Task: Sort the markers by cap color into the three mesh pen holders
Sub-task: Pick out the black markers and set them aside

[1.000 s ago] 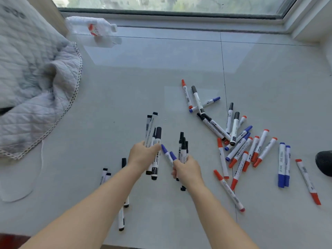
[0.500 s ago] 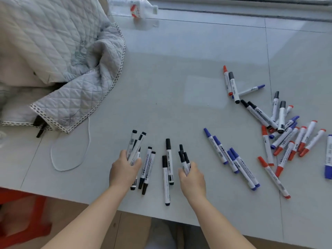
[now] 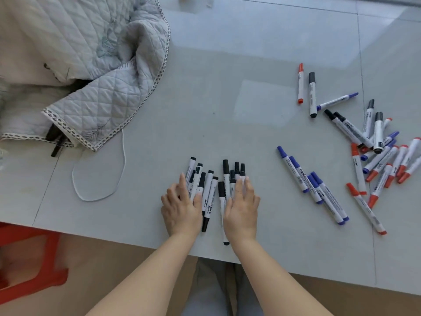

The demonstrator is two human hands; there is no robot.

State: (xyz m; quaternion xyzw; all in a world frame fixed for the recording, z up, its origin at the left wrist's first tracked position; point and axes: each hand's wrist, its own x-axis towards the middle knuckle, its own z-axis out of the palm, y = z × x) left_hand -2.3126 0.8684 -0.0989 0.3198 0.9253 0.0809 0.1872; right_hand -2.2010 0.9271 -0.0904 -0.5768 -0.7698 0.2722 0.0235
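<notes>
While flat, both hands (image 3: 211, 207) cover black-capped markers (image 3: 208, 197).

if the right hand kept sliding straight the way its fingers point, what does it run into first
The right hand already lies flat on the black-capped markers; their caps are first. Beyond them the table looks bare toward the far edge, as far as the picture shows.

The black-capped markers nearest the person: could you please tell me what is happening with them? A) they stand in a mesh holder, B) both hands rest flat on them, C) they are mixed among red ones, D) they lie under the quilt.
B: the left hand and right hand lie with straight fingers on the black-capped markers on the table.
</notes>
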